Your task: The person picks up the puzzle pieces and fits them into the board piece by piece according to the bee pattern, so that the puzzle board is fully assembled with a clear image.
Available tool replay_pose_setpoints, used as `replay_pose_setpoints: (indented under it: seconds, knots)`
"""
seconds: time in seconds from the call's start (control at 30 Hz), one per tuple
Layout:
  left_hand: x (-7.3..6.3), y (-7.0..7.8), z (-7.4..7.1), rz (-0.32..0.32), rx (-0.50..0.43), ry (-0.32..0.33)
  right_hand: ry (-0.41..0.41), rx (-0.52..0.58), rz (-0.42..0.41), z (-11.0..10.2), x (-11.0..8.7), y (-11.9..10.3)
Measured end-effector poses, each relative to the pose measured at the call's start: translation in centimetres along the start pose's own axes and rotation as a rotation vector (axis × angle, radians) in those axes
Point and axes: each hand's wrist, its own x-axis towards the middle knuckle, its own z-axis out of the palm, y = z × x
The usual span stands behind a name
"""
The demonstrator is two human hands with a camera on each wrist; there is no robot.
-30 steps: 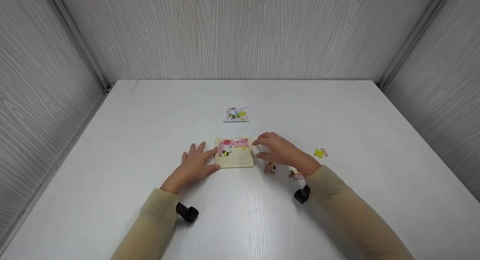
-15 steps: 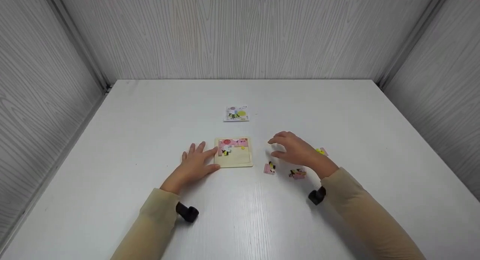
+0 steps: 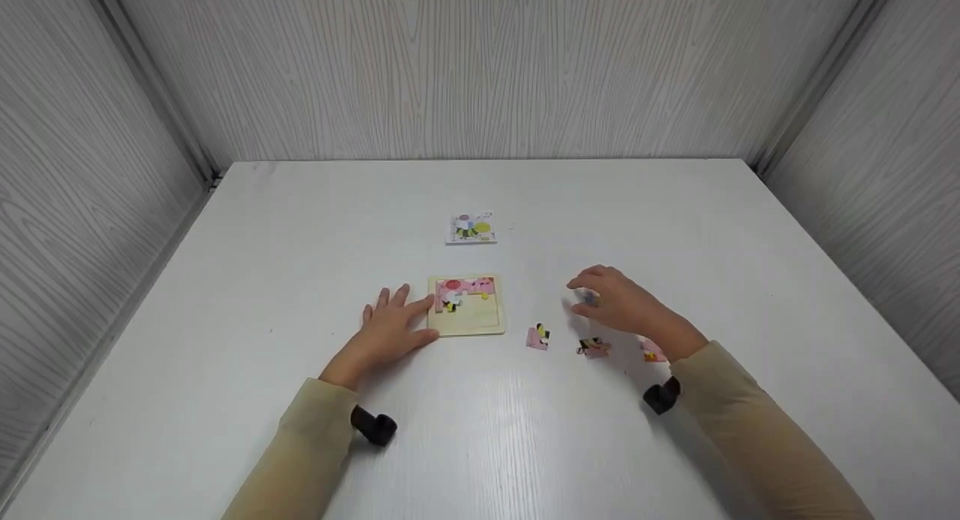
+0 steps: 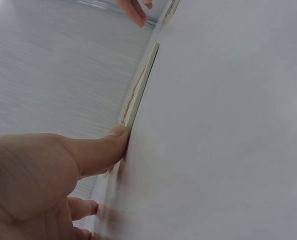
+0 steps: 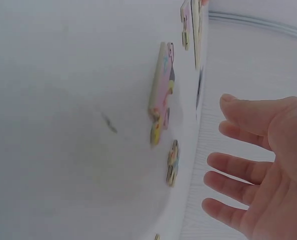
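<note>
A square wooden puzzle tray [image 3: 466, 323] lies mid-table, with pink, white and yellow pieces fitted along its top and left. My left hand [image 3: 391, 329] rests at the tray's left side, fingers spread. In the left wrist view its thumb [image 4: 101, 149] touches the tray's edge. My right hand [image 3: 619, 304] hovers to the right, fingers slightly bent and apart, nothing between them. Below and around it lie loose jigsaw pieces: one with a yellow-black pattern [image 3: 538, 336], a pink one [image 3: 594, 347] and another pink one [image 3: 652, 350], partly behind the wrist. In the right wrist view a larger-looking pink piece [image 5: 161, 85] lies near the palm.
A small picture card [image 3: 472, 228] showing a bee lies beyond the tray. The white table [image 3: 337, 205] is bounded by a grey wood-grain wall [image 3: 480, 70] at the back and more walls at both sides. Each wrist wears a black camera mount [image 3: 375, 428].
My right hand has moved right, away from the tray and over the loose pieces, uncovering some and covering the yellow one. The left hand has stayed at the tray.
</note>
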Motion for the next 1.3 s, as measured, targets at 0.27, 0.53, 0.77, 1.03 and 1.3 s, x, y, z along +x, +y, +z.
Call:
replay_pose_setpoints:
  seconds: [0.27, 0.53, 0.77, 1.03, 1.3]
  knots:
    - [-0.1, 0.0, 0.0, -0.006, -0.016, 0.005, -0.002, -0.032, 0.028, -0.1, -0.8, 1.2]
    - [-0.3, -0.1, 0.0, 0.001, -0.017, 0.011, -0.013, -0.005, 0.054, -0.5, -1.7, 2.2]
    - [0.0, -0.1, -0.1, 0.004, -0.015, -0.001, -0.029, 0.004, 0.093, -0.6, -2.0, 3.0]
    - [0.1, 0.0, -0.1, 0.011, -0.007, -0.003, -0.041, -0.038, 0.093, -0.6, -1.5, 3.1]
    - [0.0, 0.0, -0.1, -0.001, -0.022, -0.009, -0.060, -0.047, 0.118, -0.3, -1.1, 3.3]
